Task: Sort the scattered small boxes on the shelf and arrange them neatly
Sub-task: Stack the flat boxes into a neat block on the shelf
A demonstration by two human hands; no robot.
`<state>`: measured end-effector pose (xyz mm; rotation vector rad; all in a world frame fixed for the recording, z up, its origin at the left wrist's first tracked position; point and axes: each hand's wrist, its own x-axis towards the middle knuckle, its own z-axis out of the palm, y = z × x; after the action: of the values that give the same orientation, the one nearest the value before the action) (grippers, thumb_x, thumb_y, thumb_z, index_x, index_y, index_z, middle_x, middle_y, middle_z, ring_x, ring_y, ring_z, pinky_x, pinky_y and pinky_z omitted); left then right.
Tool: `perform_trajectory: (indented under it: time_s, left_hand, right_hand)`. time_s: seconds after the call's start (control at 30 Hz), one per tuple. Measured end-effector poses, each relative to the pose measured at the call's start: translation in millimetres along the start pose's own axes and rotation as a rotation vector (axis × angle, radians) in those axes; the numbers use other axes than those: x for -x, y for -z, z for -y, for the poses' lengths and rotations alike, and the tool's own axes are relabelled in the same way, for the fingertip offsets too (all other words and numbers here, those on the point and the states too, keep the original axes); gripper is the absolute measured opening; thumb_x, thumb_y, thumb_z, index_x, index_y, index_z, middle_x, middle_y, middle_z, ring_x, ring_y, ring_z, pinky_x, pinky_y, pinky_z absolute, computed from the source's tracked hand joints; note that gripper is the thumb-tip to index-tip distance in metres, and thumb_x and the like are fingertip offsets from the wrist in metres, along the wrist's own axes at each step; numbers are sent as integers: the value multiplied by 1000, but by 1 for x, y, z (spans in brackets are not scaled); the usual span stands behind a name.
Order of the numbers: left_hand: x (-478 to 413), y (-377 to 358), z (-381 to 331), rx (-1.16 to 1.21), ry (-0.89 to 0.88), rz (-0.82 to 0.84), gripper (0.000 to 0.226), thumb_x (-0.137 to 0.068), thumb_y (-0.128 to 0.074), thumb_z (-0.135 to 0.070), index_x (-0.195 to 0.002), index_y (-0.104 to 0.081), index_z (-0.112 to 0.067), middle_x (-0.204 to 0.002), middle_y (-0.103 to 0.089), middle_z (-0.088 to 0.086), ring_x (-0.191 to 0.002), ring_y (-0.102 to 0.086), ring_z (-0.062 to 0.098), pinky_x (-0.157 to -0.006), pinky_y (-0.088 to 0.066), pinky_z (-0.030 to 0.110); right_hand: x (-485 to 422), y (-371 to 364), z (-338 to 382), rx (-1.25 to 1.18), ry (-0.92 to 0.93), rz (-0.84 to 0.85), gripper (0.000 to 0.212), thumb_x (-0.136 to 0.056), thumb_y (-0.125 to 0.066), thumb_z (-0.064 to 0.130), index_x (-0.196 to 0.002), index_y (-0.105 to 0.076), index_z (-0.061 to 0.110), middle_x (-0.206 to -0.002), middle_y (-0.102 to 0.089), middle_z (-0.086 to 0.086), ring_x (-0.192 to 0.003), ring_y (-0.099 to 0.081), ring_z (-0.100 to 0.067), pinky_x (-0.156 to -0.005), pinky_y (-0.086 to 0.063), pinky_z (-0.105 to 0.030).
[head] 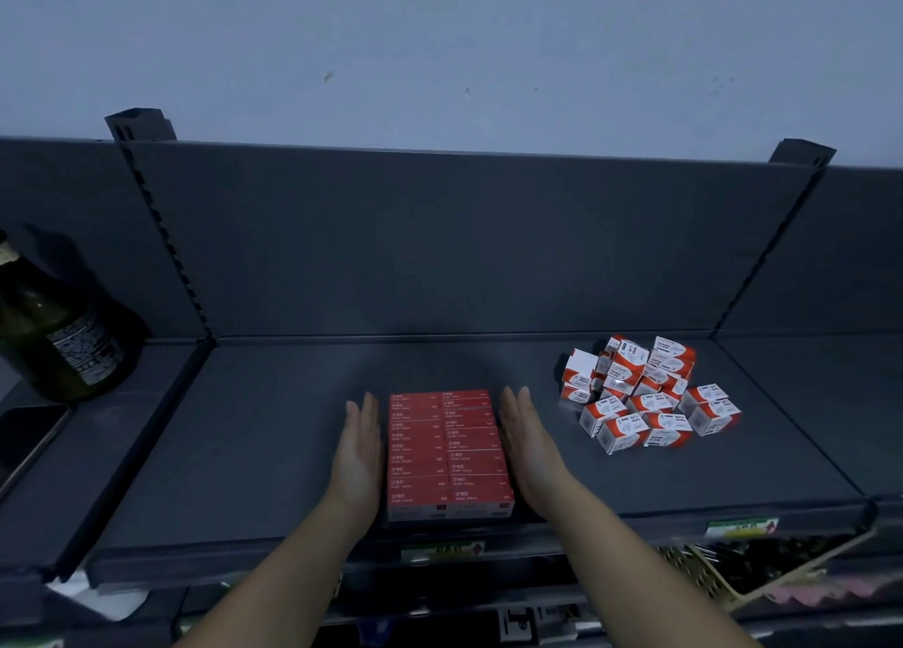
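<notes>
Several red boxes [447,452] lie in a tidy block of two columns near the front edge of the dark shelf [273,452]. My left hand [360,452] lies flat against the block's left side, fingers straight. On the block's right side my right hand [530,452] does the same, palm facing the boxes. To the right, a loose heap of several white-and-orange small boxes [645,396] sits scattered at odd angles, apart from both hands.
A dark green bottle [53,334] stands on the neighbouring shelf section at far left. The shelf's back panel [440,247] rises behind. Price labels [442,552] sit on the front rail. A lower basket [723,574] shows at bottom right.
</notes>
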<state>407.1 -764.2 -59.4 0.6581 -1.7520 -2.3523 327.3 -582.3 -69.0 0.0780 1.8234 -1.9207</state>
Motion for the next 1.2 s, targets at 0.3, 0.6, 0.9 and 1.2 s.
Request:
perform_trajectory:
  time_s: [0.3, 0.6, 0.9, 1.2]
  left_hand:
    - [15, -17, -9, 99, 66, 90, 53, -101, -15, -55, -143, -36, -31, -118, -62, -15, -97, -59, -2, -86, -45, 25]
    - [21, -10, -18, -145, 20, 91, 43, -100, -22, -57, -101, -60, -37, -82, -72, -19, -73, -67, -9, -77, -46, 23]
    - [-28, 18, -47, -1227, -233, 251, 68, -103, -38, -42, -156, -7, -12, -164, -2, 3, -151, 3, 16, -121, -3, 30]
    - [-46, -5, -81, -1662, -521, 268, 66, -100, -36, -40, -156, -12, -13, -164, -7, 2, -151, -3, 17, -122, -9, 37]
  right_hand:
    - [18, -13, 6, 104, -57, -13, 56, -95, -34, 68, -102, -73, 27, -99, -76, 2, -94, -71, -13, -74, -52, -26]
    - [30, -15, 20, 188, 6, -21, 60, -99, -33, 63, -123, -66, 19, -118, -71, 0, -109, -66, -13, -90, -52, -28]
    - [21, 8, 61, 1120, 221, -10, 69, -104, -39, 47, -159, -10, 16, -166, -10, -1, -153, -7, -16, -120, -10, -29]
    - [13, 4, 79, 1710, 361, -10, 75, -102, -33, 54, -159, -7, 12, -166, -5, -5, -153, -1, -20, -125, -3, -36]
